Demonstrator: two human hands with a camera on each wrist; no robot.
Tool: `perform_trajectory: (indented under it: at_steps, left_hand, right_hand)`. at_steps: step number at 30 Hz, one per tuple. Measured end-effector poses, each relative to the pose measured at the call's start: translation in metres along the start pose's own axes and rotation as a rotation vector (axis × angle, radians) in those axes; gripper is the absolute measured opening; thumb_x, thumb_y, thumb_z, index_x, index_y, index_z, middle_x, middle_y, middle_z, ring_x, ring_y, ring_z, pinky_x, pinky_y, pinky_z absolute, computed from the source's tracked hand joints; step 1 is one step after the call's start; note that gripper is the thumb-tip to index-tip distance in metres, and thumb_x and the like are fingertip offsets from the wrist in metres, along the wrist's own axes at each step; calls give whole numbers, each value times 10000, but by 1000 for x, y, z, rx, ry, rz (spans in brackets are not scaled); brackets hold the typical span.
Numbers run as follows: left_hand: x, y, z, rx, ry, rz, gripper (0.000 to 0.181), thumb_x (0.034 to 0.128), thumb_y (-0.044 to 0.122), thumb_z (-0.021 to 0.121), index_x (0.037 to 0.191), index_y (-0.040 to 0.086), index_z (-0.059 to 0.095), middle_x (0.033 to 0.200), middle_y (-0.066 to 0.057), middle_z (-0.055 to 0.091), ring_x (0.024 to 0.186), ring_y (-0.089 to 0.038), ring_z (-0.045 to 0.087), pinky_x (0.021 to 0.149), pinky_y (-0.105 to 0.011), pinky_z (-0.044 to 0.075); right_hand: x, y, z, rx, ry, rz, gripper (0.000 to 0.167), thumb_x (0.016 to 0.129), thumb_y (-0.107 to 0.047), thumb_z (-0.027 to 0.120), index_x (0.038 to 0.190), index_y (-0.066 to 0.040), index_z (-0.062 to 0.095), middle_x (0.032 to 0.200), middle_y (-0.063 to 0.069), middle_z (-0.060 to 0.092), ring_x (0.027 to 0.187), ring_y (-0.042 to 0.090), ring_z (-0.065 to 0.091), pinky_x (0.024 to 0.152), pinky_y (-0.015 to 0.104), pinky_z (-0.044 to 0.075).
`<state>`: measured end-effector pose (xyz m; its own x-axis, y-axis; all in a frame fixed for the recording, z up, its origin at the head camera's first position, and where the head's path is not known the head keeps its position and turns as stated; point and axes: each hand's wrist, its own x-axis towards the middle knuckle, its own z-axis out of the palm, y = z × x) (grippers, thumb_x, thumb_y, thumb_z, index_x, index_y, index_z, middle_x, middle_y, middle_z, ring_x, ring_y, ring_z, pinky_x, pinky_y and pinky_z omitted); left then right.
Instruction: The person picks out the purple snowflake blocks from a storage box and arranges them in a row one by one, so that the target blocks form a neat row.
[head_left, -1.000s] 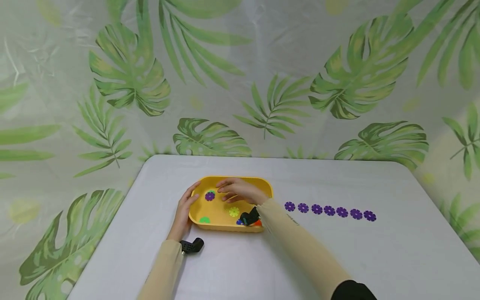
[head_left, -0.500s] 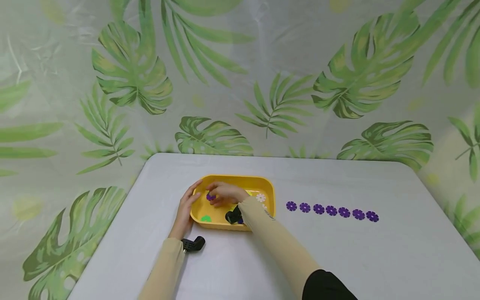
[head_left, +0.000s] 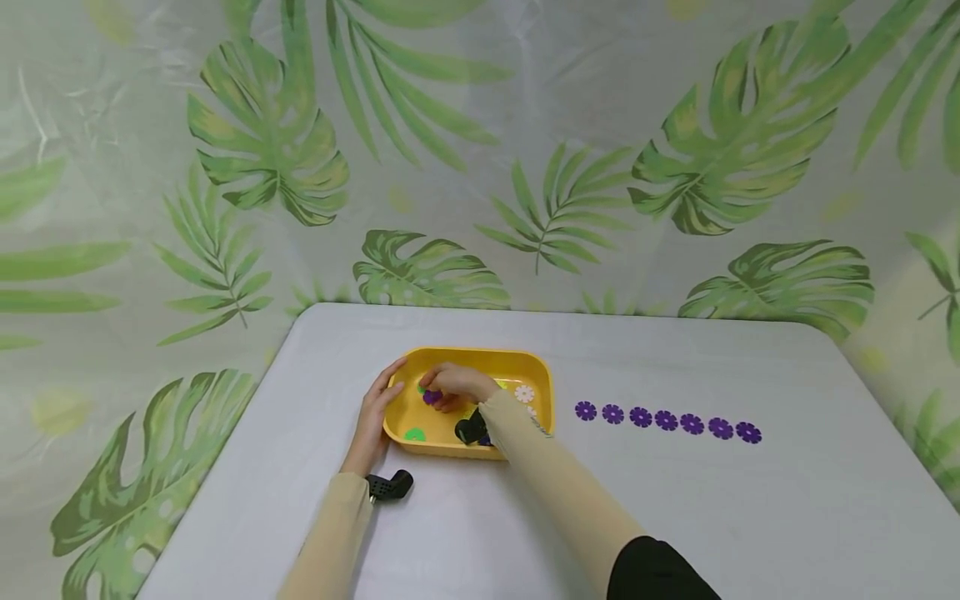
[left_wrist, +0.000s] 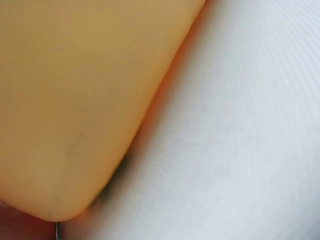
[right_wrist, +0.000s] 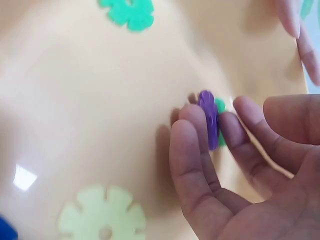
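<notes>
My right hand [head_left: 463,383] is inside the yellow tray [head_left: 480,353], near its left end. In the right wrist view its fingers pinch a purple snowflake disc [right_wrist: 210,120], turned on its edge. Just behind that disc a green snowflake disc [right_wrist: 221,137] shows in part. My left hand [head_left: 369,425] holds the tray's left side, with the thumb and fingers over the rim. Only the tray's outer wall [left_wrist: 85,100] and the white tabletop fill most of the left wrist view.
Several purple snowflake discs [head_left: 666,420] lie in a row on the white table [head_left: 675,517], right of the tray. Inside the tray are another green disc [head_left: 415,434], a pale yellow disc [right_wrist: 102,215], white discs [head_left: 524,393] and a blue piece [right_wrist: 7,230].
My right hand has moved left across the tray to the purple disc and now pinches it, tilted up. The left hand stays on the tray's rim.
</notes>
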<state>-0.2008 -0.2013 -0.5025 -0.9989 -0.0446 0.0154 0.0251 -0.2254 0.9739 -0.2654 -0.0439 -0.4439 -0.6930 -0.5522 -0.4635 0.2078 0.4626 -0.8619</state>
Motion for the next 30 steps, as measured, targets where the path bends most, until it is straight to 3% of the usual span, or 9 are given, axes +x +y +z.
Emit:
perform_trajectory:
  at_steps: [4, 10, 16, 22, 26, 30]
  left_hand:
    - [0, 0, 1, -2, -3, 1, 411, 1009, 107, 426, 1419, 112, 453, 1493, 22, 345, 1388, -115, 223, 1126, -326, 225]
    - [1, 0, 1, -12, -11, 8, 417, 1010, 94, 417, 1426, 106, 442, 1506, 3, 326, 1386, -132, 244, 1127, -323, 222]
    - [0, 0, 1, -17, -6, 8, 415, 1007, 92, 424, 1421, 111, 451, 1501, 10, 335, 1376, -116, 259, 1122, -309, 231]
    - [0, 0, 1, -32, -15, 17, 422, 1006, 77, 414, 1427, 89, 436, 1506, -3, 327, 1378, -121, 257, 1124, -307, 227]
    - [0, -1, 1, -37, -16, 14, 420, 1006, 77, 417, 1424, 92, 441, 1504, 2, 330, 1376, -122, 261, 1124, -310, 228]
    - [1, -1, 1, -34, -13, 12, 417, 1005, 80, 421, 1420, 98, 449, 1500, 8, 337, 1371, -113, 266, 1124, -307, 227]
  right_hand:
    - [-2, 7, -8, -38, -9, -10, 304, 976, -39, 446, 1237, 58, 568, 934, 95, 596, 574, 128, 475, 603, 231, 487]
    - [-6, 18, -19, -29, 44, -26, 266, 962, -6, 458, 1175, 40, 611, 930, 84, 599, 592, 126, 468, 558, 217, 454]
    - [-7, 19, -19, 50, 14, -53, 304, 949, 33, 422, 1206, 64, 581, 1096, 153, 616, 710, 191, 603, 694, 276, 556]
    - [-10, 16, -15, 49, -19, -44, 292, 940, 67, 419, 1194, 116, 554, 1010, 191, 608, 736, 216, 608, 790, 342, 555]
    - [-13, 18, -16, -18, -7, -62, 267, 908, 83, 458, 1144, 117, 578, 865, 147, 606, 633, 171, 584, 679, 284, 564]
    - [-13, 22, -21, -96, -9, -74, 228, 905, 62, 490, 1101, 90, 603, 739, 93, 578, 528, 119, 519, 534, 200, 498]
